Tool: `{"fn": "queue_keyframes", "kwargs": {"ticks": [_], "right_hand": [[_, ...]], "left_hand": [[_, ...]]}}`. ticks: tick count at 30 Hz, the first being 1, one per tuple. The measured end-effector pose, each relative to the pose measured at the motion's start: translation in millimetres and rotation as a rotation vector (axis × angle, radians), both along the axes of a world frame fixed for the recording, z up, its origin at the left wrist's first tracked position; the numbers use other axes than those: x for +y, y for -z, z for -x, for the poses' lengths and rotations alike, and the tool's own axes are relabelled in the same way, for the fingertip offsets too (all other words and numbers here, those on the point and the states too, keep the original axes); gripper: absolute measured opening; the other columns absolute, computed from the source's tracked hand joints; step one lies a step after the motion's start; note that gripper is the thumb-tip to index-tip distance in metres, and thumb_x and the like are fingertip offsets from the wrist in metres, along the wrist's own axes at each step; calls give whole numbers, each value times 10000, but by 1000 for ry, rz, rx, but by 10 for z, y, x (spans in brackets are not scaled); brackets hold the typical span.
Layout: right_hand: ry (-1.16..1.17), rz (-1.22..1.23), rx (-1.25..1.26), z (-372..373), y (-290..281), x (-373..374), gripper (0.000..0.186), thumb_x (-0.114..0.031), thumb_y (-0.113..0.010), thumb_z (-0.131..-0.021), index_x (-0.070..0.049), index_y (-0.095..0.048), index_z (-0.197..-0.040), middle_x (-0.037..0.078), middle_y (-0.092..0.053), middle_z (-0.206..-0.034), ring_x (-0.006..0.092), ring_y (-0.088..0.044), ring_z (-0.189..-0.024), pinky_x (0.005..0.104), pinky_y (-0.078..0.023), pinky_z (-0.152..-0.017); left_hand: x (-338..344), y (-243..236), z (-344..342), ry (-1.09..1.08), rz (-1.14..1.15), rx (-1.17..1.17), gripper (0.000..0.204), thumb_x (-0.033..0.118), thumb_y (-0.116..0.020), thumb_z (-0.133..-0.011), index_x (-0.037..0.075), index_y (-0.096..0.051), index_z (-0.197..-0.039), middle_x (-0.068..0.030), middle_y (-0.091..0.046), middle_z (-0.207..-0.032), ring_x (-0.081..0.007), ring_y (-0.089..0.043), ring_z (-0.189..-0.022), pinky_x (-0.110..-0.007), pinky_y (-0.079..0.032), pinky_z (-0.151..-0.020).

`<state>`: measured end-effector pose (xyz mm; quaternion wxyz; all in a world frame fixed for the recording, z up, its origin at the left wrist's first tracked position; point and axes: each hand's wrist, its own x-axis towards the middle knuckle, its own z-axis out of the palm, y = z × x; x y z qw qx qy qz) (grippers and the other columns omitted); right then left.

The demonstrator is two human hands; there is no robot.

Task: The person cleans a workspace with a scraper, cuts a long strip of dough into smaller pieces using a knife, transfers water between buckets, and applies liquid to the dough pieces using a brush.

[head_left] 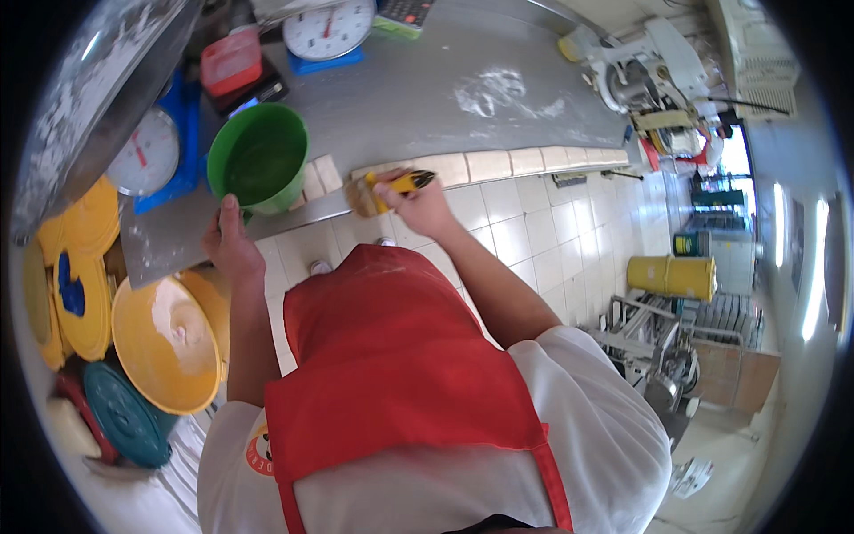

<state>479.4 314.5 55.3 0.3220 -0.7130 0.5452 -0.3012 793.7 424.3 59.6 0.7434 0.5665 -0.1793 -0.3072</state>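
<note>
My left hand is closed on the near side of a green plastic jug, its thumb against the rim. The jug tilts toward me over the front edge of the metal table, and its inside looks dark green. In my right hand is a brush with a yellow and black handle. The brown bristle end points left, at the table's edge beside the pale dough pieces. Several of these pieces lie in a long row along that edge, with a few more just right of the jug.
Two dial scales, a red container and a calculator stand on the metal table, which carries flour smears. Left of me is a yellow tub holding white powder. Machinery stands far right; another person is beyond.
</note>
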Motion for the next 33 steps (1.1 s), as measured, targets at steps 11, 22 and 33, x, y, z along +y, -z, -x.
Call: {"fn": "queue_keyframes", "kwargs": {"ticks": [11,22,33], "right_hand": [[40,-28,-98,952,89,-406,238,-240,-730,-910,-39,-747,-1036,117,-732,-870,199,-680,-781,352,-552,-744],[608,249,263,5761,117,-2190,252,-227,-652,-996,-20,-747,-1104,153,-762,-915,251,-735,-820,396,-575,-743],[239,-508,-28,6300,603,-2583,277,-164,-692,-951,-26,-696,-1191,111,-735,-1085,191,-681,-970,334,-546,-820]], "left_hand": [[-785,-466,976,-8,53,154,273,165,-673,-1000,108,-568,-754,66,-488,-751,-36,-417,-700,-248,-366,-705],[-1821,-210,2516,-5,-48,243,185,225,-655,-978,87,-598,-867,16,-531,-759,-95,-477,-707,-281,-398,-705],[-2736,-334,4092,18,-171,284,193,285,-614,-975,93,-591,-970,9,-549,-832,-142,-501,-775,-306,-402,-768]]}}
